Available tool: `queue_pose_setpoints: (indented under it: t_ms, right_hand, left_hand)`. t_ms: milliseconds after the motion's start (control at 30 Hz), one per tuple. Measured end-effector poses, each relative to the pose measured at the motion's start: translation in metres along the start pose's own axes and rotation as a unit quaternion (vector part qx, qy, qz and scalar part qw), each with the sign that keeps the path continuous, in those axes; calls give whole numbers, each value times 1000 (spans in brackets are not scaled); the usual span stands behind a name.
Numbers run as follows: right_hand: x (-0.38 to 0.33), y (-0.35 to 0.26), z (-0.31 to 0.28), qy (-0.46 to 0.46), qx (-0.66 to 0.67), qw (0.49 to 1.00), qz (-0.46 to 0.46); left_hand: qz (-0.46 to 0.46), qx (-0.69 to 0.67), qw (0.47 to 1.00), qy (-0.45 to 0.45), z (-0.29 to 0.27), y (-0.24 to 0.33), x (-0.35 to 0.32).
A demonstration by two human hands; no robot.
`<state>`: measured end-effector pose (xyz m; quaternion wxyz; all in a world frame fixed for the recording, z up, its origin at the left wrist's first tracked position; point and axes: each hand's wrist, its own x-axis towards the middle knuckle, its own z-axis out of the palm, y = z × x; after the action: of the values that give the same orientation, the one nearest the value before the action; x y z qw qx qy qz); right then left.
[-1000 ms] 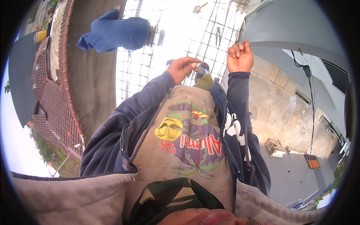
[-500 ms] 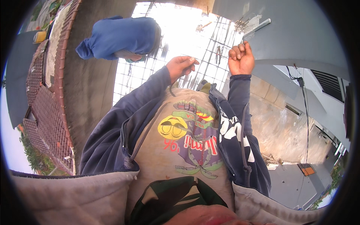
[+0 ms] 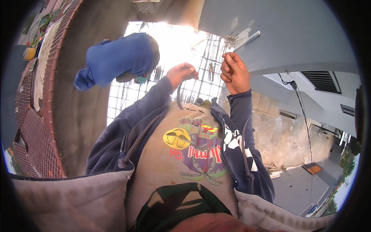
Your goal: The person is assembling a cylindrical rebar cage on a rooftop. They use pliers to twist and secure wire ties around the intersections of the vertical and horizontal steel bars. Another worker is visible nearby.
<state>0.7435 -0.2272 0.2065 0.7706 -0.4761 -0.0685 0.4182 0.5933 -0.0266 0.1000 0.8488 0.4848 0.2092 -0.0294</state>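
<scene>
Both my hands are raised in front of me over a steel bar mesh [image 3: 127, 91] that lies on a glaringly bright surface. My left hand [image 3: 181, 75] has its fingers bent and pressed toward the thumb. To its right, my right hand [image 3: 236, 73] is closed, thumb against the curled fingers, pointing left. Anything thin pinched in either hand is too small to make out. Between the hands, farther down on the mesh, lies a dark pincer-shaped tool [image 3: 211, 70], touched by neither hand.
A co-worker in blue clothing [image 3: 119, 58] bends over the mesh's left side. Several bar ends [image 3: 230, 41] stick out near a pale strip [image 3: 247, 41] at the far right. A grey wall [image 3: 293, 42] rises on the right; a tiled roof [image 3: 38, 135] lies left. Dark cables [image 3: 303, 112] hang right.
The view has shifted, moving the surroundings left and partly down. My right hand has turned at the wrist, its fingers now pointing left. My left hand keeps nearly the same bent pose.
</scene>
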Motion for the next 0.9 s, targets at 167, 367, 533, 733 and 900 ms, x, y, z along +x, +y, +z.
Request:
queue_pose_setpoints:
  t_ms: [167, 367, 533, 733, 900]
  right_hand:
    - [-14, 13, 6, -8, -158, 987, -21]
    - [-21, 54, 1, 39, -240, 963, -114]
    - [-20, 76, -11, 57, -281, 944, -164]
    - [-31, 91, -19, 13, -355, 922, -153]
    - [-13, 98, -12, 36, -340, 916, -211]
  left_hand:
    - [81, -112, 989, 57, 34, 46, 13]
    - [111, -204, 972, 25, 92, 71, 18]
    - [121, -192, 971, 75, 113, 58, 11]
    - [141, -142, 970, 136, 125, 45, 7]
    - [198, -17, 969, 149, 102, 31, 11]
